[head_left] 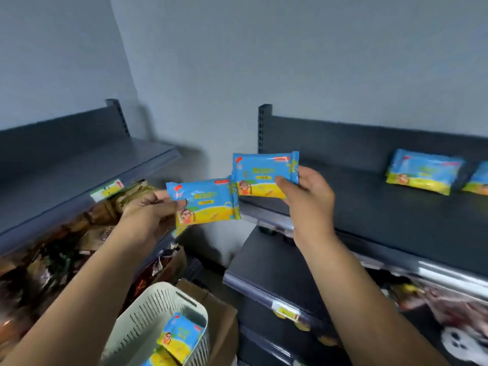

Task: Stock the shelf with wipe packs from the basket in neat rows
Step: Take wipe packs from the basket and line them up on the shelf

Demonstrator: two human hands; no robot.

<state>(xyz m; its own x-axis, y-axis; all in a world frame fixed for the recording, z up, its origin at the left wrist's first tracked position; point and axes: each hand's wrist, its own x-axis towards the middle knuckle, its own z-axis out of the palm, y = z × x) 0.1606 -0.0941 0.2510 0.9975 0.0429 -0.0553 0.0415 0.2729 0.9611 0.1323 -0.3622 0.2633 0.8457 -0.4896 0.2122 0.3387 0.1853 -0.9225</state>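
My left hand (151, 212) grips a blue and yellow wipe pack (204, 202) by its left end. Higher and to the right, my right hand (306, 196) holds a second matching wipe pack (260, 171) by its right end. Both packs hang in the air in the gap between two shelf units, their near ends overlapping. On the dark top shelf (369, 207) at the right, one wipe pack (422, 171) lies flat, with another (479, 180) beside it at the frame edge. Below, a white slatted basket (148, 310) holds several more packs (179, 335).
A grey shelf (79, 173) on the left has brown snack bags (66, 247) beneath it. A cardboard box (224, 315) sits behind the basket. A lower dark shelf (269, 265) on the right carries price tags, with pinkish packaged goods (449, 307) beneath the top shelf.
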